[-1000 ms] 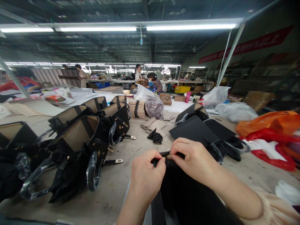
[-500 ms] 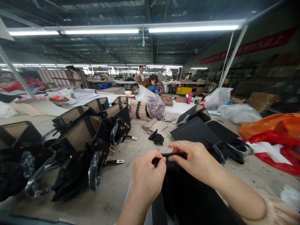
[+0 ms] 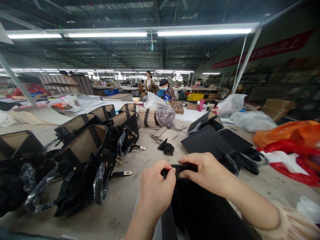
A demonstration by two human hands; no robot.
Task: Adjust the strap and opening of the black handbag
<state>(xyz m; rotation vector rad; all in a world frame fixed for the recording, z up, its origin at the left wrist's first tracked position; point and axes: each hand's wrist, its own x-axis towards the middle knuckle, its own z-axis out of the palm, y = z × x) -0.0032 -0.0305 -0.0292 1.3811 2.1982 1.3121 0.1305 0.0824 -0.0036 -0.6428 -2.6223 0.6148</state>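
A black handbag stands in front of me, its dark inside facing up and its lower part cut off by the frame. My left hand pinches the far rim of the bag between thumb and fingers. Close beside it, my right hand grips the same rim, thumb on the near side and fingers over the far side. A short stretch of black edge shows between the two hands. Just beyond them a crumpled black cloth piece lies on the table.
Several unfinished black bags with wrapped handles crowd the left. Flat black bag panels lie at right, beside orange and red plastic bags. A bundle of beige boards and a clear plastic bag sit farther back; co-workers are beyond.
Both hands keep their grip on the rim, with the right hand's fingers shifted slightly. More of the black edge shows between them. A person in the background has turned.
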